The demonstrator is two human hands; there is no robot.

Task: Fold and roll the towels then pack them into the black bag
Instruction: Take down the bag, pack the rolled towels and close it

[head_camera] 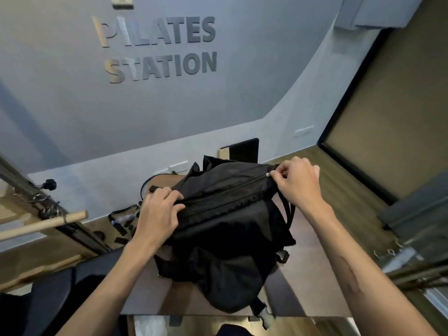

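While my left hand [160, 212] gripped the zipped black bag [225, 229], my right hand [297, 181] pinched its zipper pull [268, 175]; wall lettering [160, 48] read "PILATES STATION".

Plain black fabric backpack [228, 229] with small silver metal zipper pull [267, 175], brown wooden tabletop [155, 294], pale blue-grey painted wall [72, 98] with dark grey raised lettering [161, 48], light tan wooden dowel [43, 224], white wall socket [179, 166]

I see the black bag [225, 214] as matt woven cloth with a small shiny metal zip pull [267, 175]. The worktop [155, 294] under it looks like smooth brown wood, faintly glossy. The dowel [43, 224] is pale, bare wood.
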